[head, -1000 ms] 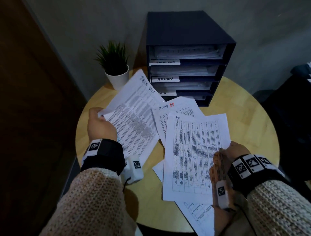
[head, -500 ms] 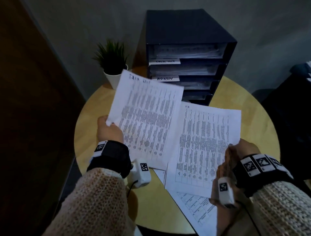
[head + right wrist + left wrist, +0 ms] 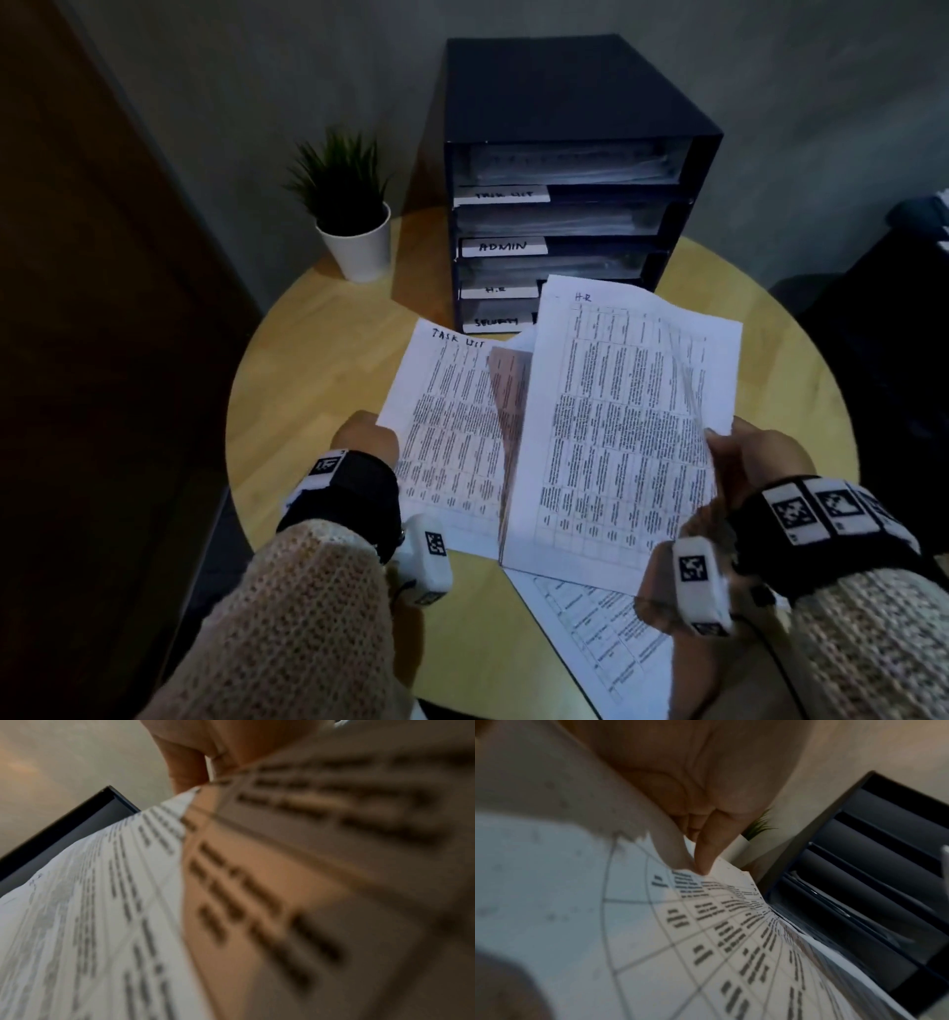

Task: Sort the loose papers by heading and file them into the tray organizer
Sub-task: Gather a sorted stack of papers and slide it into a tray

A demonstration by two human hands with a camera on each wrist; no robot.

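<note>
My left hand [image 3: 365, 437] pinches the left edge of a printed sheet headed TASK LIST [image 3: 452, 431], held up over the table; the pinch [image 3: 700, 866] shows close up in the left wrist view. My right hand [image 3: 755, 462] grips the right edge of a sheet headed HR [image 3: 616, 431], which overlaps the first sheet's right side. The right wrist view shows that paper [image 3: 102, 902] blurred under my fingers [image 3: 185, 764]. The dark tray organizer [image 3: 565, 92] stands behind, with labels TASK LIST, ADMIN [image 3: 503, 247], HR and SECURITY on its shelves.
Another printed sheet [image 3: 606, 637] lies on the round wooden table [image 3: 318, 370] below the held papers. A small potted plant [image 3: 352, 216] stands left of the organizer. A dark door or wall panel runs along the left; dark furniture sits at the right.
Both held sheets have moved right and closer together, the HR sheet now overlapping the TASK LIST one. The camera view has tilted, showing the organizer's lower labels.
</note>
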